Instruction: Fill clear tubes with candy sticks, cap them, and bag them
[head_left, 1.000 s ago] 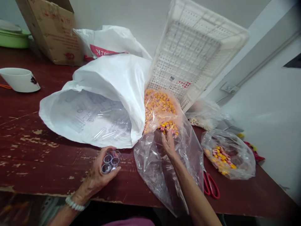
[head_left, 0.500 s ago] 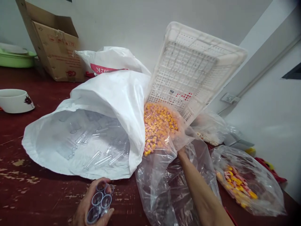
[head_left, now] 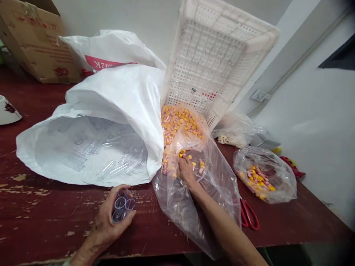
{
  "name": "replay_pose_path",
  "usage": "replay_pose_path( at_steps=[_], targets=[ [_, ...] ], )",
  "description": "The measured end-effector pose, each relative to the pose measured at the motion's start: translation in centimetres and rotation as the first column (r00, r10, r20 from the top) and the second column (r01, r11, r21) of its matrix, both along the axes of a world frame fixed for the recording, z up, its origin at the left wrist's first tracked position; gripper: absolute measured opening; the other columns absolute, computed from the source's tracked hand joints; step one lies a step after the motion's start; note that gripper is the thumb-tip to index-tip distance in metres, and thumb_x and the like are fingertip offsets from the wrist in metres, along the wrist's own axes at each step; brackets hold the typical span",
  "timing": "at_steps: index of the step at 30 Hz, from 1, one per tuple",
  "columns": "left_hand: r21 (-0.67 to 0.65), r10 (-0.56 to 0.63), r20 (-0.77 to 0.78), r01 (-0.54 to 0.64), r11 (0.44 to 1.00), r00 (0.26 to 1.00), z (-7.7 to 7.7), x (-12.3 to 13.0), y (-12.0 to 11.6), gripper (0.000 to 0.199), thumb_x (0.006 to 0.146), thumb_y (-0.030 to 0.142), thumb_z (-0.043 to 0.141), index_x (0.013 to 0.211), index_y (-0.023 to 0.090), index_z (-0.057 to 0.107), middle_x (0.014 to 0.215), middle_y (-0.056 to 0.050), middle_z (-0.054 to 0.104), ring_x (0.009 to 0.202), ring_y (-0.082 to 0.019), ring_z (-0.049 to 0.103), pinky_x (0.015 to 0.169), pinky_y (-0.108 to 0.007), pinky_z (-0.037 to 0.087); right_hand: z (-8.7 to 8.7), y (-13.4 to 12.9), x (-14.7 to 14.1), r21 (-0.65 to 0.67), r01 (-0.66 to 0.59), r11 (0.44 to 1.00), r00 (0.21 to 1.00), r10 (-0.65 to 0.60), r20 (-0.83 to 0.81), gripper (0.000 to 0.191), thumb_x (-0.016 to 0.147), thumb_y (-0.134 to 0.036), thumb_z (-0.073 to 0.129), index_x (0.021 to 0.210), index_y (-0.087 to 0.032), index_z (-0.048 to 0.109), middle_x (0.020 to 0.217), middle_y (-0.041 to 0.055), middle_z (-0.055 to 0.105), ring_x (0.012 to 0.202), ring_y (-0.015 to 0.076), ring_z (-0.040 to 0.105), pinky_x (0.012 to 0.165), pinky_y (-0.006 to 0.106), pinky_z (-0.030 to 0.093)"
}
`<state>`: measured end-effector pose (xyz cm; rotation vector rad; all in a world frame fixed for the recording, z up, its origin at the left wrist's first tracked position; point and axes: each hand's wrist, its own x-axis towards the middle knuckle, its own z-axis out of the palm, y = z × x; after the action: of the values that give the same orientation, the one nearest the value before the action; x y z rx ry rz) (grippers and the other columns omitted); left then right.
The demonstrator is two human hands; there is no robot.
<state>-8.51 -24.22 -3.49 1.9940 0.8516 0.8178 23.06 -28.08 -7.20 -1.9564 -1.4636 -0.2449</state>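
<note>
My left hand is wrapped round several clear plastic tubes, their round open ends facing up. Left of centre, a white sack lies with its mouth open, more clear tubes inside. My right hand is in the mouth of a clear plastic bag, its fingers bent at small yellow and pink pieces. Whether it grips any of them is too small to tell. A few loose pieces lie beside that hand on the plastic.
A white plastic crate leans behind the bag. Red-handled scissors and a smaller bag of pieces are on the right of the red table. At the left are a cardboard box and a white cup.
My right hand, formerly hidden behind the bag's plastic edge, now shows at the pieces. The bag's mouth has opened out and the scissors are uncovered. The view has shifted.
</note>
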Motion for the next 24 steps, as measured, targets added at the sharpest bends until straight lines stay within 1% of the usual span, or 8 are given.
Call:
replay_pose_path(
  at_steps=[5, 9, 13, 15, 17, 20, 22, 24],
  targets=[
    [0.116, -0.067, -0.085, 0.077, 0.990, 0.994, -0.1, 0.0, 0.2, 0.049, 0.072, 0.025, 0.062, 0.116, 0.021, 0.041, 0.096, -0.005, 0.062, 0.082, -0.019, 0.065, 0.074, -0.031, 0.054, 0.9, -0.9, -0.7, 0.003, 0.021, 1.000, 1.000, -0.021, 0.002, 0.019, 0.079, -0.024, 0.050, 0.089, -0.018, 0.065, 0.105, 0.0095, 0.063, 0.102, 0.0213, 0.053, 0.091, 0.037, 0.042],
    [0.107, -0.048, -0.090, 0.057, 0.993, 0.995, 0.2, 0.2, 0.0, 0.049, 0.071, 0.023, 0.061, 0.115, 0.019, 0.042, 0.096, -0.005, 0.061, 0.083, -0.019, 0.063, 0.075, -0.031, 0.052, 3.1, -2.4, 0.2, 0.053, 0.066, 0.996, 0.997, -0.065, -0.032, 0.017, 0.077, -0.028, 0.053, 0.081, -0.017, 0.065, 0.086, 0.0083, 0.064, 0.087, 0.0209, 0.055, 0.085, 0.038, 0.043],
    [0.035, -0.066, -0.040, 0.068, 0.997, 0.997, 0.8, 0.3, -0.4, 0.050, 0.068, 0.019, 0.062, 0.115, 0.018, 0.042, 0.095, -0.005, 0.060, 0.085, -0.018, 0.061, 0.077, -0.031, 0.050, 5.9, -4.0, -0.9, 0.189, 0.189, 0.964, 0.967, -0.148, -0.209, 0.030, 0.084, -0.035, 0.046, 0.097, -0.013, 0.062, 0.087, 0.0100, 0.064, 0.081, 0.0203, 0.057, 0.078, 0.039, 0.045],
    [-0.007, -0.087, -0.012, 0.087, 0.996, 0.996, 1.1, 0.3, -0.5, 0.051, 0.067, 0.017, 0.062, 0.114, 0.017, 0.042, 0.096, -0.005, 0.060, 0.085, -0.018, 0.060, 0.077, -0.031, 0.050, 7.3, -4.6, -3.2, 0.297, 0.256, 0.920, 0.865, -0.081, -0.494, 0.034, 0.084, -0.040, 0.051, 0.104, -0.015, 0.059, 0.081, 0.0055, 0.064, 0.071, 0.0171, 0.059, 0.067, 0.033, 0.047],
    [-0.023, -0.094, -0.002, 0.093, 0.995, 0.996, 1.3, 0.2, -0.4, 0.053, 0.065, 0.016, 0.063, 0.114, 0.017, 0.043, 0.097, -0.006, 0.059, 0.085, -0.018, 0.059, 0.078, -0.031, 0.049, 8.6, -5.1, -6.7, 0.350, 0.214, 0.912, 0.751, 0.075, -0.655, 0.035, 0.083, -0.041, 0.056, 0.108, -0.017, 0.058, 0.080, 0.0027, 0.065, 0.066, 0.0143, 0.060, 0.063, 0.030, 0.049],
    [-0.003, -0.082, -0.009, 0.082, 0.997, 0.997, 1.4, 0.2, -0.5, 0.055, 0.063, 0.014, 0.064, 0.114, 0.018, 0.044, 0.100, -0.006, 0.059, 0.089, -0.018, 0.058, 0.082, -0.032, 0.047, 9.4, -5.2, -12.9, 0.358, 0.044, 0.933, 0.677, 0.236, -0.697, 0.025, 0.082, -0.034, 0.060, 0.101, -0.018, 0.061, 0.087, 0.0027, 0.067, 0.072, 0.0126, 0.062, 0.070, 0.030, 0.051],
    [0.013, -0.079, -0.006, 0.079, 0.997, 0.997, 1.4, 0.2, -0.5, 0.055, 0.063, 0.014, 0.064, 0.114, 0.018, 0.044, 0.103, -0.006, 0.058, 0.092, -0.019, 0.058, 0.083, -0.033, 0.046, 8.8, -4.8, -16.3, 0.350, -0.080, 0.933, 0.600, 0.325, -0.730, 0.021, 0.083, -0.032, 0.060, 0.099, -0.019, 0.061, 0.084, 0.0015, 0.068, 0.073, 0.0125, 0.063, 0.072, 0.029, 0.052],
    [0.022, -0.090, 0.006, 0.090, 0.996, 0.996, 1.3, 0.2, -0.5, 0.053, 0.064, 0.016, 0.065, 0.113, 0.018, 0.044, 0.104, -0.006, 0.058, 0.093, -0.019, 0.058, 0.082, -0.032, 0.047, 7.7, -4.5, -18.3, 0.335, -0.138, 0.932, 0.556, 0.353, -0.752, 0.018, 0.083, -0.031, 0.060, 0.097, -0.019, 0.061, 0.084, 0.0015, 0.068, 0.075, 0.0130, 0.064, 0.072, 0.029, 0.053]
  ],
)
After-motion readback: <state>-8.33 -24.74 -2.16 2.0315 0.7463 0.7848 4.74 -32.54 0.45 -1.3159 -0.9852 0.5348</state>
